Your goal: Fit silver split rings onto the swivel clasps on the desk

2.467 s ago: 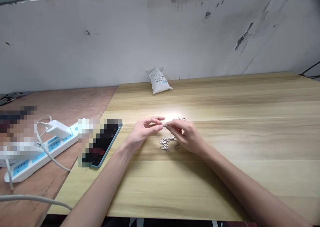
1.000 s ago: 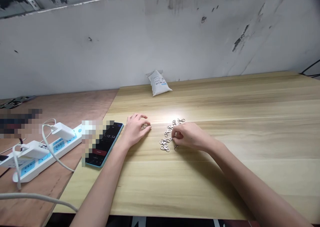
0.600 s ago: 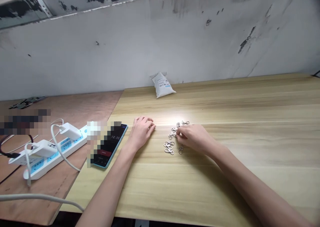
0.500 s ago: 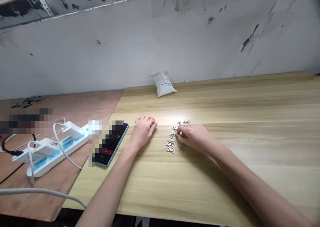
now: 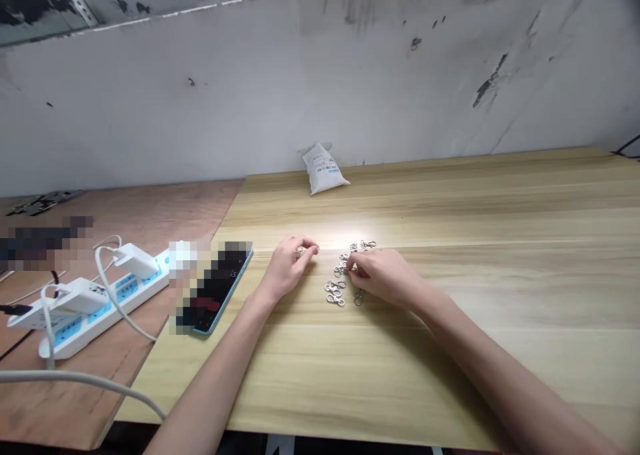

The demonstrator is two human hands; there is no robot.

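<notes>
1. Silver lobster clasps (image 5: 335, 293) lie in a loose group on the pale wood table (image 5: 440, 375), at 3 o'clock from the left hand.
2. Right hand (image 5: 383, 276) has its fingertips (image 5: 350, 265) on the clasps; I cannot tell if it grips one.
3. Left hand (image 5: 287, 268) pinches a small metal ring (image 5: 299, 251), well apart from the right hand.
4. White sachet (image 5: 323, 169) leans on the wall (image 5: 320, 75) at 12 o'clock; a phone (image 5: 216, 295) lies at 9 o'clock.

Two hands (image 5: 287, 268) (image 5: 383, 276), one phone (image 5: 216, 289), one power strip (image 5: 100, 316).

On our desk (image 5: 425, 375), swivel clasps (image 5: 335, 293) lie in the middle, a phone (image 5: 220, 295) to their left, a packet (image 5: 323, 169) far against the wall (image 5: 320, 95).
</notes>
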